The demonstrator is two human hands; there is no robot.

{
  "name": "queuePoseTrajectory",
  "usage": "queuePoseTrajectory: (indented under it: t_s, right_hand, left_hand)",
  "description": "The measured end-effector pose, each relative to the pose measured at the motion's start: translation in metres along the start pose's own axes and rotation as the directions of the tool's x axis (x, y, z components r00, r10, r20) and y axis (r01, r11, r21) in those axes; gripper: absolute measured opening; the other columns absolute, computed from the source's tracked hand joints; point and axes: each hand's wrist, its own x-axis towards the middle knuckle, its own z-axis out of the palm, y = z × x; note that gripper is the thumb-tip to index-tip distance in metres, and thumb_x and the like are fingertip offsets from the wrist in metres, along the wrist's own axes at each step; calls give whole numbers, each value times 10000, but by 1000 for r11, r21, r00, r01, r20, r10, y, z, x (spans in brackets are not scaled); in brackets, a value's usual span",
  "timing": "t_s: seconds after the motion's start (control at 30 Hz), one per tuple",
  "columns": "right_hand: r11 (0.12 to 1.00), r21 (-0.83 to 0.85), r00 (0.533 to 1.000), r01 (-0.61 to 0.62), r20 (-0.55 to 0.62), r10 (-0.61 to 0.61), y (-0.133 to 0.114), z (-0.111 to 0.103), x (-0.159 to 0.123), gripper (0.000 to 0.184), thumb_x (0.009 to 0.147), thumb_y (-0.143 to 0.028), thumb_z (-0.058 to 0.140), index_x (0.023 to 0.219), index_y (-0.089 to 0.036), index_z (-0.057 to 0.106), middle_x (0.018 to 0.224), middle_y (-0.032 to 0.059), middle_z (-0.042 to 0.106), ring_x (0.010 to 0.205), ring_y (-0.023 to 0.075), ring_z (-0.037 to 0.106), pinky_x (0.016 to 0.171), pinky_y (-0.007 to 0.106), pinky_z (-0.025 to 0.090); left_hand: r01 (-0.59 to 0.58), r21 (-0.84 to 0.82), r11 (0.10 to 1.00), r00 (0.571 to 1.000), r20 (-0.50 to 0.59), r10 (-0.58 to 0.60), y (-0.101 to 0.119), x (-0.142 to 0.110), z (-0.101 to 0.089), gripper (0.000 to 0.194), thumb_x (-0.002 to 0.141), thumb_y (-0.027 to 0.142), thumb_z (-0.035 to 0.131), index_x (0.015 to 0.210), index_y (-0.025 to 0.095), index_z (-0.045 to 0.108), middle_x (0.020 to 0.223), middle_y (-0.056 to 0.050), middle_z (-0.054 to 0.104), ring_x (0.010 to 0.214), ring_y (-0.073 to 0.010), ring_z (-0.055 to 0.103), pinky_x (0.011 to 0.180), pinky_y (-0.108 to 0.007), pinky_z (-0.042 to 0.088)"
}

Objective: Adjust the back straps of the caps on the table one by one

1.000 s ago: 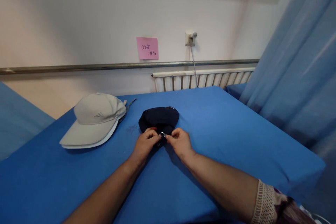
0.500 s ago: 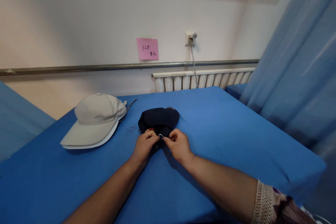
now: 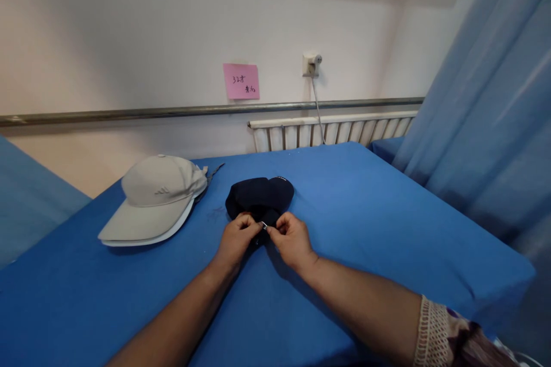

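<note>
A dark navy cap [image 3: 249, 194] lies on the blue-covered table, its brim pointing away to the right and its back opening toward me. At its near edge a small shiny metal buckle [image 3: 264, 225] shows between my two sets of fingertips. My left hand [image 3: 236, 236] pinches the cap's strap at the buckle's left side, thumb against bent forefinger. From the right, my right hand [image 3: 293, 239] pinches at the buckle's other side. Fingers partly hide the strap, so its exact path through the buckle cannot be made out.
Stacked light-coloured caps [image 3: 155, 195] sit to the left on the blue sheet [image 3: 387, 229]. Behind the table are a metal rail [image 3: 181, 111], a white radiator [image 3: 301, 133] and a socket with a cord [image 3: 310, 66]. A blue curtain [image 3: 482, 126] hangs at right.
Both hands and the buckle have shifted slightly left and toward me. The buckle's angle between the fingertips has changed, and the fingertips have drawn closer together. The light caps stay put.
</note>
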Motion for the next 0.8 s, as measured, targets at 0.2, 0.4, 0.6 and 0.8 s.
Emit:
queuePoseTrajectory:
  t_s: [0.2, 0.4, 0.6, 0.8]
  right_hand:
    - [993, -87, 997, 77, 31, -75, -6, -2, -6, 143, 735, -262, 637, 673, -210, 518, 596, -43, 540, 552, 115, 496, 558, 242, 370]
    - [998, -31, 997, 63, 40, -62, -3, -3, -3, 171, 732, -324, 642, 683, -205, 528, 571, -50, 513, 524, 109, 469, 518, 233, 368]
    - [997, 76, 1000, -10, 10, 9, -4, -4, 1, 223, 699, -369, 666, 677, -203, 518, 554, -59, 482, 498, 99, 427, 477, 227, 343]
    - [992, 124, 999, -31, 15, 29, -1, -4, 3, 226, 699, -361, 671, 682, -197, 517, 570, -51, 497, 511, 94, 429, 490, 225, 356]
  left_hand:
    - [14, 23, 1000, 1000, 5, -14, -3, 0, 1, 292, 631, 337, 653, 491, 193, 440, 562, 35, 432, 565, -119, 381, 534, -251, 291]
    - [40, -64, 997, 997, 69, -35, -4, 0, 2, 379, 723, 442, 672, 548, 187, 453, 575, 41, 398, 577, -115, 340, 541, -255, 272]
    - [56, -184, 981, 993, 114, -36, -5, -1, -2, 368, 784, 483, 648, 632, 179, 509, 660, 21, 446, 633, -128, 380, 576, -262, 312]
    - [26, -209, 978, 992, 128, 1, -5, -2, -5, 245, 773, 381, 631, 653, 180, 559, 723, 2, 496, 708, -152, 427, 644, -271, 348]
